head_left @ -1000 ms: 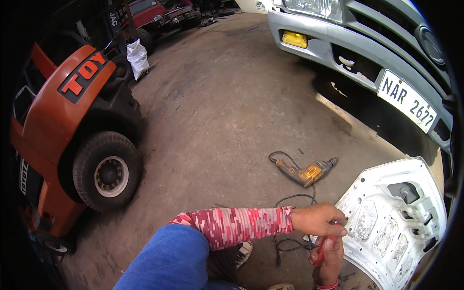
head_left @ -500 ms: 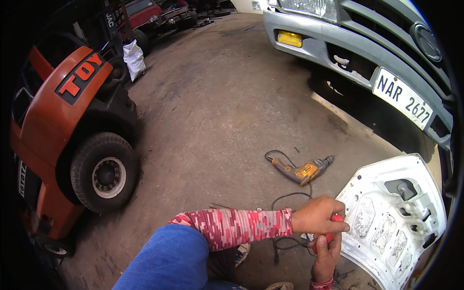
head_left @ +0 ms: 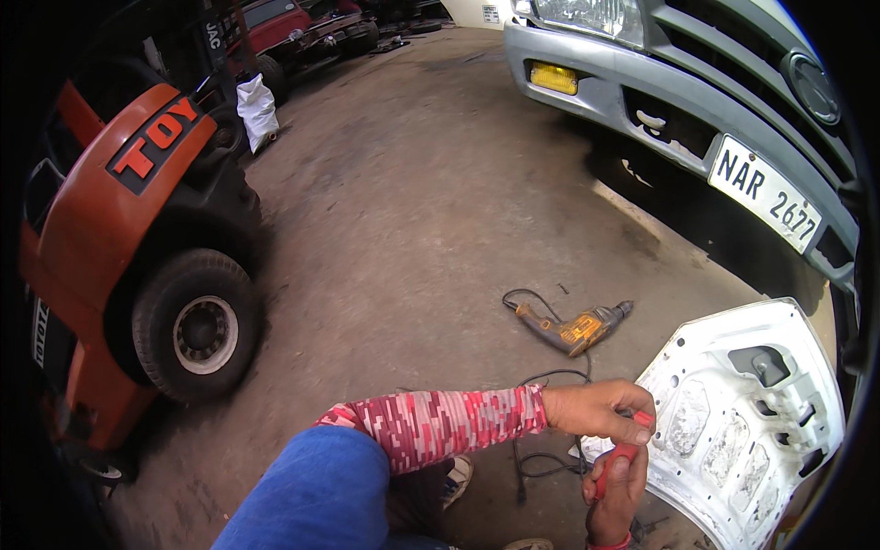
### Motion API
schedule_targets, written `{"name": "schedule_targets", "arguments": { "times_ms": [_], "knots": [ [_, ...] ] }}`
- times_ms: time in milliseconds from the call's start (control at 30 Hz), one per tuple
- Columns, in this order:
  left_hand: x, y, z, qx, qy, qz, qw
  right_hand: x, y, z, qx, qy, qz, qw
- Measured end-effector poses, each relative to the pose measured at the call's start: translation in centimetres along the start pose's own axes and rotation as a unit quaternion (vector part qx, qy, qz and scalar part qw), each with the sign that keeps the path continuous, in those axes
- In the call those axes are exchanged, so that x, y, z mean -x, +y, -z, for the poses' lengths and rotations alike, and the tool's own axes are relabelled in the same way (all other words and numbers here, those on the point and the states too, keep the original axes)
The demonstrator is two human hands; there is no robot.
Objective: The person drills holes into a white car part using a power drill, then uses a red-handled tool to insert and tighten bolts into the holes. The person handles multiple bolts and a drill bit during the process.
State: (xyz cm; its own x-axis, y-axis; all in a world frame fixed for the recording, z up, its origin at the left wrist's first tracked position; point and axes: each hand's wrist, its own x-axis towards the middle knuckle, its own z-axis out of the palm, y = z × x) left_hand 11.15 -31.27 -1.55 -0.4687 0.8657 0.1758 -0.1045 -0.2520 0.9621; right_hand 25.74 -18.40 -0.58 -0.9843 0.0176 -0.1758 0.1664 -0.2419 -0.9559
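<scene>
My left hand (head_left: 598, 410), its arm in a red and white patterned sleeve, reaches across from the left and closes its fingers on the upper end of a red object (head_left: 623, 453). Just below, my right hand (head_left: 616, 500) grips the lower part of the same red object between thumb and fingers. It looks like a slim red tool or handle, but the fingers hide too much to tell its kind. Both hands are close together, in front of a white vehicle hood panel (head_left: 674, 466) with its inner side facing up.
An orange and black power drill (head_left: 579, 330) lies on the concrete floor, its black cord (head_left: 550, 452) running down behind my left arm. A silver car bumper (head_left: 600, 73) stands at the upper right. An orange forklift (head_left: 87, 247) fills the left, with a white sack (head_left: 257, 108) beyond.
My left hand has shifted slightly left, its fingers still on the red object. My right hand has turned a little, and more of the red object shows between the hands.
</scene>
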Motion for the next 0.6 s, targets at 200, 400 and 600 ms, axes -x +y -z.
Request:
{"name": "schedule_targets", "arguments": {
  "times_ms": [200,400,600],
  "knots": [
    [0.2,-0.2,0.8,0.031,-0.044,0.057,0.997,0.3,-1.2,-0.6,-0.020,0.006,-0.012,1.000],
    [0.1,1.3,-0.3,0.008,0.014,0.016,1.000,-0.5,0.5,0.6,-0.009,-0.013,0.045,0.999],
    [0.7,2.1,-1.0,-0.050,0.056,0.082,0.994,-1.7,2.1,0.9,0.051,0.016,0.059,0.997]
  ]
}}
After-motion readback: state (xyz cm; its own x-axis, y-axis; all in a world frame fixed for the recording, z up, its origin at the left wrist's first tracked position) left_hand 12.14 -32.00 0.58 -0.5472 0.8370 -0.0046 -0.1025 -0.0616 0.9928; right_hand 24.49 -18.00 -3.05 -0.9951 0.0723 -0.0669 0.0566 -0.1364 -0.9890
